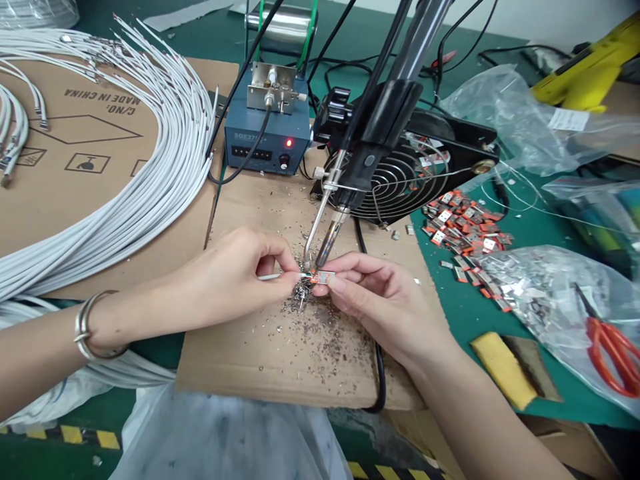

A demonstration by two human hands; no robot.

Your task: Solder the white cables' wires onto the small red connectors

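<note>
Under the tip of a mounted soldering iron (330, 237), my two hands meet over the cardboard. My left hand (255, 267) pinches a white cable (270, 276), its end pointing right. In my right hand (377, 293), thumb and fingers grip a small orange-and-silver USB connector (323, 277). The cable's end meets the connector's left side, right below the iron's tip; whether they are joined is too small to tell. A thin bent metal solder feed tube (313, 233) comes down beside the iron, its end close to the connector.
Solder crumbs (320, 340) litter the cardboard sheet (225, 360). A blue solder feeder (265, 140) and a fan (395, 173) stand behind. White cables (165, 193) are bundled left. Connectors (465, 227), a sponge (503, 370) and red-handled scissors (613, 353) are at right.
</note>
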